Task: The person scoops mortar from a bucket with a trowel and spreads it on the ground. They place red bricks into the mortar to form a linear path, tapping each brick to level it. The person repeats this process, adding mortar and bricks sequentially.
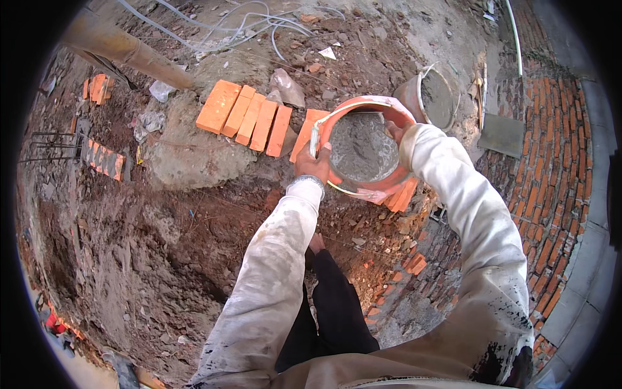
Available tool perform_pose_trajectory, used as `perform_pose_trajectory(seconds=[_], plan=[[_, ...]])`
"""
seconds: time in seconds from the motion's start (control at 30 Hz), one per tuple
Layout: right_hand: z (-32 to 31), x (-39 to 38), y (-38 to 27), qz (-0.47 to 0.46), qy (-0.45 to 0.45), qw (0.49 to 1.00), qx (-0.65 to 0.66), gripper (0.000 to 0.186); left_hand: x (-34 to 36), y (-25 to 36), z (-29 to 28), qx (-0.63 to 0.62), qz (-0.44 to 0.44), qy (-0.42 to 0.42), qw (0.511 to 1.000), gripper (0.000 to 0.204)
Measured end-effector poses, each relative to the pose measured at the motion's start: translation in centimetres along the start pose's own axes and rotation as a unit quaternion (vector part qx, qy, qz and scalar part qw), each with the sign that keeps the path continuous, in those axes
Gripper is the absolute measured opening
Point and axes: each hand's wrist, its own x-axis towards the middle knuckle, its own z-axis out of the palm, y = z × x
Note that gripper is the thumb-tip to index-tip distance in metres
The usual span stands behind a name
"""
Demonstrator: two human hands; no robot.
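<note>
An orange basin (pixel 399 177) with grey wet mortar (pixel 363 149) inside is held between my two hands over some loose bricks (pixel 403 198). My left hand (pixel 313 162) grips its left rim, thumb upward, with a band at the wrist. My right hand (pixel 397 131) is closed on the upper right rim, its fingers partly hidden by the rim and white sleeve. Just behind and right of it stands a second round container (pixel 437 97) holding grey mortar. To the left of the basin a row of orange bricks (pixel 249 120) lies on the ground.
A bamboo pole (pixel 148 61) slants in at upper left, near pale hoses (pixel 244 21). A brick surface (pixel 547 175) with grey slabs (pixel 593 259) runs down the right. Uneven soil (pixel 149 259) surrounds my legs. Rebar (pixel 48 146) juts at left; a grey board (pixel 500 135) lies at right.
</note>
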Motion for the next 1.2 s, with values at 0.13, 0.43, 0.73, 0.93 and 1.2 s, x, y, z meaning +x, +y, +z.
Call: perform_pose_trajectory(seconds=[0.13,0.43,0.73,0.93,1.2], plan=[[3.9,0.7,-3.4,-0.016,-0.022,0.999,0.037,0.057,0.8,2.9,0.9,0.022,-0.032,0.015,0.999,0.029],[1.5,-3.1,1.9,-0.004,-0.02,0.999,0.03,0.058,0.8,-0.5,0.1,0.014,-0.022,0.003,1.0,0.03],[7.6,-3.0,-2.1,-0.02,-0.092,0.899,0.427,0.06,0.8,0.0,-0.1,-0.036,-0.041,-0.032,0.998,0.032],[7.5,-5.6,-6.0,0.018,-0.146,0.537,0.831,0.054,1.2,-1.1,-0.9,-0.035,-0.045,-0.038,0.998,0.038],[8.2,-3.8,-6.4,-0.044,-0.261,0.142,0.954,0.052,0.9,0.6,-1.2,-0.002,-0.081,-0.065,0.995,0.039]])
